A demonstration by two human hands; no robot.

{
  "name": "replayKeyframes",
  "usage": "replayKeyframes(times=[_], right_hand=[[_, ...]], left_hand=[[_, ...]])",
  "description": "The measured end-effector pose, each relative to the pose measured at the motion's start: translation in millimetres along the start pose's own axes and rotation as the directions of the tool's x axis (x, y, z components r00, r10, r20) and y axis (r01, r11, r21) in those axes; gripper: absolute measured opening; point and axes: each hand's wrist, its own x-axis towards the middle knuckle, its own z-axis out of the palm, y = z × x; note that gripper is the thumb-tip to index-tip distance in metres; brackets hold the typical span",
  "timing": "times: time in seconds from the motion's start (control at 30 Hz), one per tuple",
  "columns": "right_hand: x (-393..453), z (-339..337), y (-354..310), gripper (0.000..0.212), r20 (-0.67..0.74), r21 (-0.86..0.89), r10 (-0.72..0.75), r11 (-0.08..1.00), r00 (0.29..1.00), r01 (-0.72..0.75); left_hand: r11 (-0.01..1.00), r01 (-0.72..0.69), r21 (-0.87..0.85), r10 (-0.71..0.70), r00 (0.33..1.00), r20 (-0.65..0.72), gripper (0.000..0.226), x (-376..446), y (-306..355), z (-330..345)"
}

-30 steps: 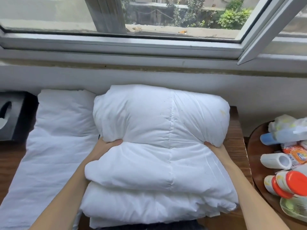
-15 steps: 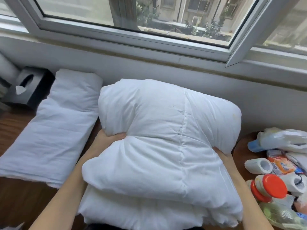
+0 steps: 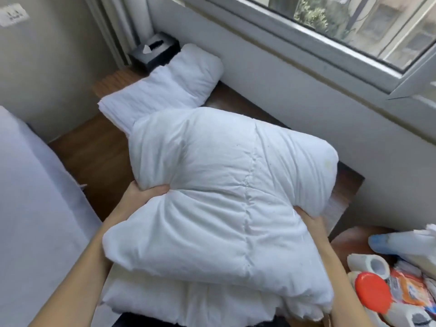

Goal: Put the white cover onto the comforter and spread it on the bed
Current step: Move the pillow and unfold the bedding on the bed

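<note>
The folded white comforter (image 3: 226,208) is held above the wooden bench (image 3: 94,156) under the window (image 3: 354,31). The left hand (image 3: 144,194) pinches its left edge, fingers (image 3: 155,191) curled over the fabric; the right hand (image 3: 309,219) clamps the right edge. The folded white cover (image 3: 165,90) lies on the bench beyond the comforter, a black tissue box (image 3: 154,49) behind it. Any writing on the orange packet (image 3: 405,289) is too blurred to read.

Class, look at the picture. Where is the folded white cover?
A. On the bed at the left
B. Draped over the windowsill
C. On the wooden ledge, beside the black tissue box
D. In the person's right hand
C: the folded white cover lies on the wooden ledge next to the black tissue box; both hands grip the comforter instead.
</note>
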Motion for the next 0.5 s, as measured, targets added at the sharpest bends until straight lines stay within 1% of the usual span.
replayKeyframes(times=[0.03, 0.07, 0.1, 0.13, 0.17, 0.2, 0.23, 0.27, 0.3, 0.4, 0.47, 0.5], right_hand=[[-4, 9, -9, 0.017, 0.032, -0.026, -0.031, 0.999, 0.999, 0.032], [-2, 19, -12, 0.012, 0.085, -0.052, -0.059, 0.997, 0.995, 0.063], [-1, 30, -13, 0.012, 0.127, -0.081, -0.088, 0.992, 0.988, 0.099], [1, 42, -11, 0.013, 0.178, -0.102, -0.102, 0.987, 0.979, 0.122], [4, 54, -7, 0.015, 0.235, -0.122, -0.101, 0.984, 0.967, 0.133], [-2, 68, -9, 0.020, 0.268, -0.156, -0.077, 0.980, 0.960, 0.122], [-3, 82, -7, 0.028, 0.305, -0.179, -0.083, 0.973, 0.949, 0.142], [-8, 98, -7, 0.036, 0.342, -0.209, -0.082, 0.965, 0.936, 0.161], [-9, 113, -4, 0.039, 0.392, -0.230, -0.079, 0.956, 0.917, 0.181], [-20, 160, -6, 0.032, 0.532, -0.318, -0.041, 0.916, 0.846, 0.244], [-28, 191, -11, 0.041, 0.630, -0.303, -0.035, 0.909, 0.776, 0.287], [-32, 208, -15, 0.049, 0.670, -0.293, -0.030, 0.908, 0.742, 0.301]], left_hand=[[1.000, 0.018, -0.020, -0.020, 0.997, -0.071, 0.062, -8, -4, -7], [0.999, 0.031, -0.034, -0.035, 0.992, -0.123, 0.064, -17, -16, -19], [0.997, 0.054, -0.056, -0.063, 0.982, -0.177, 0.063, -28, -27, -31], [0.995, 0.070, -0.067, -0.084, 0.970, -0.230, 0.059, -37, -40, -42], [0.992, 0.085, -0.093, -0.107, 0.961, -0.253, 0.050, -48, -51, -54], [0.987, 0.118, -0.109, -0.145, 0.949, -0.282, 0.040, -59, -62, -65], [0.980, 0.150, -0.130, -0.185, 0.930, -0.317, 0.038, -71, -70, -74], [0.975, 0.157, -0.157, -0.204, 0.912, -0.356, 0.046, -82, -79, -84], [0.965, 0.170, -0.199, -0.236, 0.895, -0.379, 0.055, -93, -87, -91], [0.935, 0.182, -0.303, -0.315, 0.819, -0.480, 0.053, -123, -107, -113], [0.919, 0.193, -0.345, -0.363, 0.755, -0.546, 0.064, -136, -122, -129], [0.911, 0.196, -0.362, -0.382, 0.729, -0.567, 0.068, -142, -130, -138]])
